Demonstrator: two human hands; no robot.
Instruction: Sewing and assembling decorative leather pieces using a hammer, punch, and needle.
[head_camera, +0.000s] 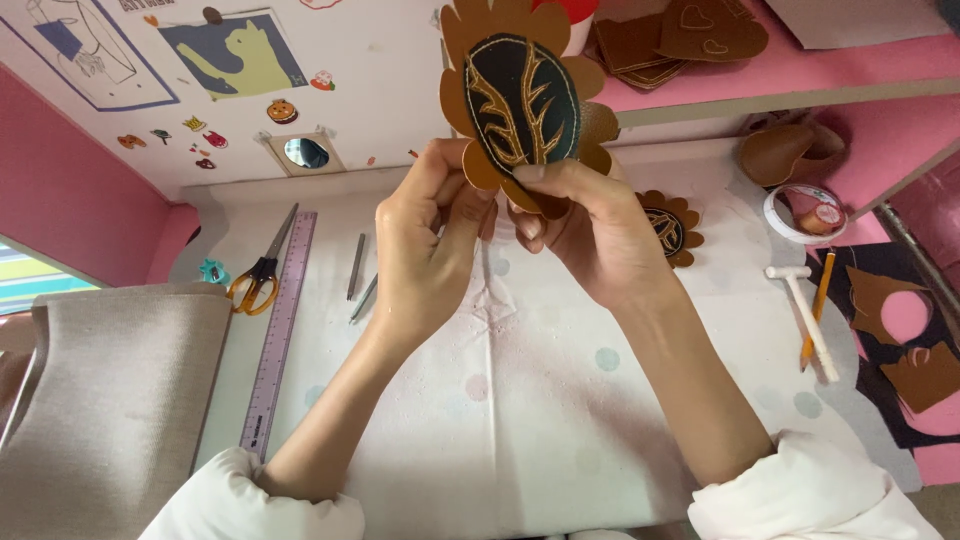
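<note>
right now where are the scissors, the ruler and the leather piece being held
scissors (256, 276), head view, on the orange handles
ruler (281, 330), head view, middle of the purple strip
leather piece (522, 98), head view, on the dark stitched oval

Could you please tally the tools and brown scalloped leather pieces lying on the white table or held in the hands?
Scalloped leather pieces: 2 (one held, one lying)
Scissors: 1
Ruler: 1
Metal rods: 2
White hammer: 1
Orange pencil: 1
Tape roll: 1
Total: 9
</note>
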